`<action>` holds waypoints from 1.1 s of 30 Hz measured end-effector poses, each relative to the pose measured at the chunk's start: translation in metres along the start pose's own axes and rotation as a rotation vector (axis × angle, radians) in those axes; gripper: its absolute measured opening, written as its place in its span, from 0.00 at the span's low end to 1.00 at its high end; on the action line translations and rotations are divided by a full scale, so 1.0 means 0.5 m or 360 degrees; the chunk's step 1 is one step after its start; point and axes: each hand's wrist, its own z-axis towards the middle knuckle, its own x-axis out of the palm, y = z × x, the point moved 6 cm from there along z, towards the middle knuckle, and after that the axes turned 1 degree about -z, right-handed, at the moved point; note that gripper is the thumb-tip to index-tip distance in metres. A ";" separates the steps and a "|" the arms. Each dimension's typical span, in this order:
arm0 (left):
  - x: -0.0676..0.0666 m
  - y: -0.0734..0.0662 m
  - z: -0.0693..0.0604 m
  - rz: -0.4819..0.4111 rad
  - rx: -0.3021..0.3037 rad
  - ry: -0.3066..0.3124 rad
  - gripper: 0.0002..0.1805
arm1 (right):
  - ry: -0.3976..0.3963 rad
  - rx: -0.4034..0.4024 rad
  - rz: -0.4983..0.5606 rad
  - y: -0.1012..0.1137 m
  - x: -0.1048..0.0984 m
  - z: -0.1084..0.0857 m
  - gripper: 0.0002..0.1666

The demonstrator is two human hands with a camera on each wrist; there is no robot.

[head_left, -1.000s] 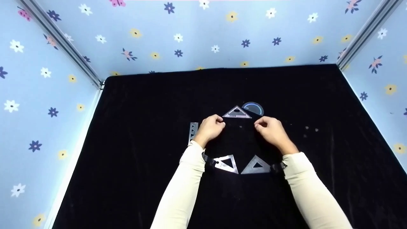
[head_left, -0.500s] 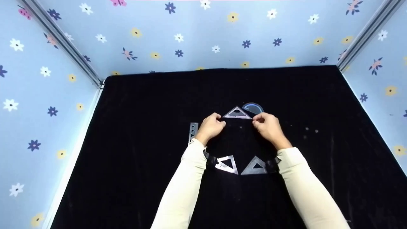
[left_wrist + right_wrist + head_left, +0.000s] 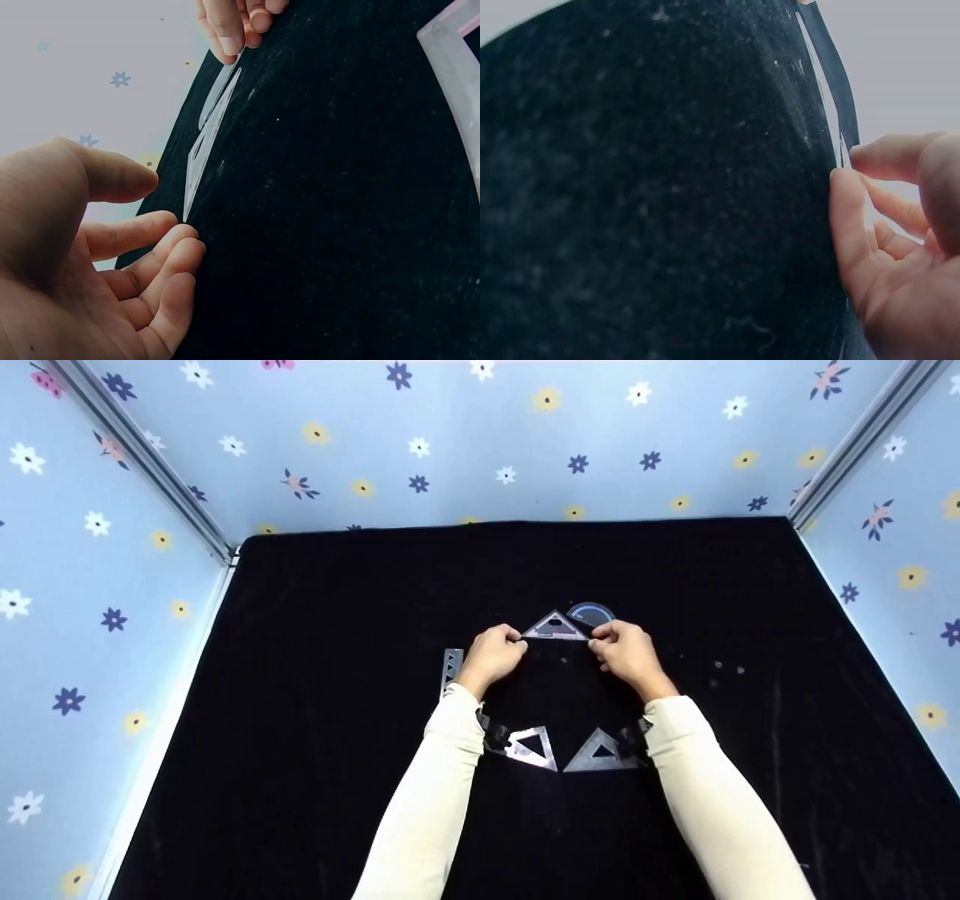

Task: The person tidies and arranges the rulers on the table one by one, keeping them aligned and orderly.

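A clear triangle with a pale border [image 3: 553, 634] lies flat on the black cloth, its apex beside a blue-marked protractor [image 3: 591, 616]. My left hand [image 3: 489, 658] is at the triangle's left corner. In the left wrist view that hand [image 3: 112, 262] has its thumb spread away, while the fingertips meet the near tip of the triangle [image 3: 196, 174]. My right hand [image 3: 631, 656] is at the opposite corner. Seen from the right wrist, its thumb and forefinger [image 3: 892, 232] touch the ends of the triangle [image 3: 826, 99] and protractor [image 3: 841, 82]; no firm pinch shows.
A ruler with triangular holes [image 3: 451, 664] lies left of my left hand. Nearer me are a shiny set square [image 3: 547, 754] and a grey one [image 3: 581, 761], each partly behind a wrist camera. Flowered walls [image 3: 450, 420] border the black cloth [image 3: 360, 607].
My right hand has moved inward and slightly away from me, reaching the triangle's right corner and overlapping the protractor's end. The left hand has shifted only slightly. Both pieces look nearly unmoved.
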 end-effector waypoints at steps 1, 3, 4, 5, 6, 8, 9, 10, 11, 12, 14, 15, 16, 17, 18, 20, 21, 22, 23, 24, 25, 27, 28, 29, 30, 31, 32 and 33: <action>-0.001 0.001 0.001 -0.0001 0.0000 -0.0003 0.15 | 0.0000 0.0001 -0.0022 0.000 0.001 0.001 0.12; -0.002 0.001 0.002 -0.0001 0.0001 -0.0010 0.15 | -0.0009 0.0001 -0.0073 0.000 0.002 0.002 0.12; -0.002 0.001 0.003 -0.0004 0.0002 -0.0009 0.15 | -0.0020 0.0001 -0.0098 0.000 0.002 0.003 0.12; -0.002 0.001 0.003 -0.0010 0.0002 -0.0006 0.15 | -0.0030 -0.0003 -0.0129 0.001 0.001 0.004 0.12; -0.003 0.001 0.004 -0.0012 0.0001 -0.0003 0.15 | -0.0041 -0.0004 -0.0158 0.002 0.001 0.004 0.11; -0.003 0.002 0.007 -0.0015 0.0000 0.0000 0.14 | -0.0058 -0.0003 -0.0195 0.003 0.000 0.006 0.11; -0.004 0.002 0.009 -0.0018 -0.0002 -0.0001 0.14 | -0.0064 0.0001 -0.0203 0.003 0.000 0.006 0.11; -0.005 0.003 0.010 -0.0019 -0.0006 -0.0002 0.14 | -0.0065 0.0007 -0.0208 0.004 0.001 0.007 0.11; -0.006 0.004 0.012 -0.0017 -0.0009 -0.0006 0.13 | -0.0062 0.0014 -0.0205 0.004 0.001 0.008 0.11; -0.007 0.006 0.014 -0.0015 -0.0012 -0.0011 0.13 | -0.0059 0.0024 -0.0198 0.004 0.002 0.008 0.11; -0.008 0.008 0.018 -0.0013 -0.0016 -0.0020 0.12 | -0.0054 0.0050 -0.0175 0.003 0.003 0.010 0.10; -0.008 0.010 0.019 -0.0009 -0.0020 -0.0023 0.11 | -0.0056 0.0067 -0.0160 0.002 0.003 0.011 0.10; -0.008 0.011 0.020 -0.0003 -0.0025 -0.0025 0.11 | -0.0059 0.0079 -0.0153 0.001 0.003 0.011 0.10; -0.008 0.013 0.021 0.0006 -0.0028 -0.0028 0.11 | -0.0066 0.0089 -0.0158 0.000 0.004 0.011 0.09; -0.008 0.014 0.021 0.0017 -0.0036 -0.0031 0.10 | -0.0076 0.0098 -0.0171 -0.001 0.004 0.011 0.09; -0.006 0.015 0.022 0.0041 -0.0057 -0.0031 0.10 | -0.0090 0.0115 -0.0197 -0.004 0.003 0.011 0.08; -0.005 0.016 0.022 0.0055 -0.0072 -0.0028 0.09 | -0.0097 0.0125 -0.0207 -0.006 0.003 0.011 0.08; -0.005 0.016 0.022 0.0068 -0.0087 -0.0026 0.09 | -0.0100 0.0132 -0.0223 -0.007 0.003 0.011 0.07; -0.004 0.018 0.022 0.0081 -0.0103 -0.0025 0.08 | -0.0099 0.0140 -0.0229 -0.009 0.004 0.010 0.07; -0.004 0.019 0.023 0.0089 -0.0120 -0.0025 0.08 | -0.0096 0.0147 -0.0226 -0.010 0.005 0.010 0.07; -0.004 0.019 0.024 0.0093 -0.0134 -0.0026 0.08 | -0.0095 0.0151 -0.0225 -0.010 0.006 0.009 0.07; -0.004 0.020 0.026 0.0092 -0.0153 -0.0033 0.07 | -0.0098 0.0146 -0.0240 -0.009 0.007 0.010 0.07; -0.005 0.019 0.027 0.0088 -0.0155 -0.0041 0.07 | -0.0102 0.0139 -0.0249 -0.008 0.007 0.010 0.07; -0.006 0.019 0.029 0.0087 -0.0157 -0.0047 0.07 | -0.0108 0.0132 -0.0260 -0.006 0.007 0.011 0.07; -0.006 0.018 0.031 0.0086 -0.0156 -0.0053 0.07 | -0.0117 0.0124 -0.0275 -0.004 0.006 0.011 0.07; -0.006 0.016 0.033 0.0086 -0.0150 -0.0059 0.07 | -0.0125 0.0116 -0.0290 -0.002 0.005 0.011 0.07; -0.006 0.014 0.035 0.0088 -0.0145 -0.0064 0.06 | -0.0130 0.0111 -0.0302 0.000 0.005 0.011 0.07; -0.006 0.013 0.037 0.0097 -0.0141 -0.0070 0.06 | -0.0134 0.0107 -0.0314 0.001 0.004 0.011 0.07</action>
